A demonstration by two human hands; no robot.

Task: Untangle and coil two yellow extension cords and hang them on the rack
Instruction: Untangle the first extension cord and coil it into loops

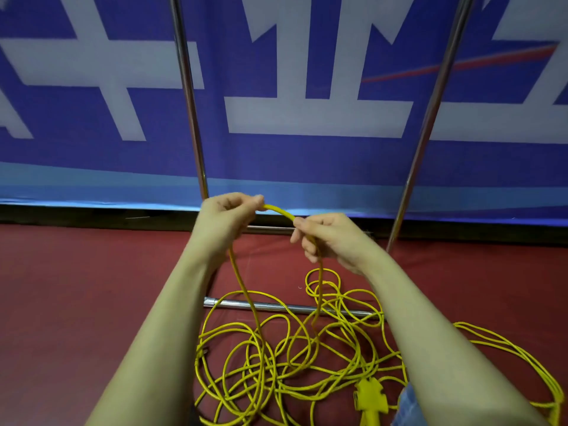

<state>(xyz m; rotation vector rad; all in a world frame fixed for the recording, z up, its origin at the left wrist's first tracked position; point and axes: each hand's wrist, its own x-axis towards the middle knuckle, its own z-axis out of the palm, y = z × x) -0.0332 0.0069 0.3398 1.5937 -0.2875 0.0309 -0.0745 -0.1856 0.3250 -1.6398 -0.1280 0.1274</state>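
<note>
A tangled heap of yellow extension cord (pixel 276 361) lies on the red floor between my forearms. One strand rises from it and arches between my hands. My left hand (pixel 229 215) pinches the strand at its top left. My right hand (pixel 325 238) grips the same strand a short way to the right, and the cord drops from it to the heap. A yellow multi-outlet socket end (pixel 370 398) lies at the bottom, near my right forearm. The rack's two chrome uprights (pixel 192 118) (pixel 430 118) stand behind my hands.
The rack's chrome base bar (pixel 276 306) lies on the floor across the heap's far side. A blue and white banner (pixel 307 118) covers the wall behind. More yellow cord loops (pixel 522 361) trail out at the right. Red floor (pixel 76 287) stretches to the left.
</note>
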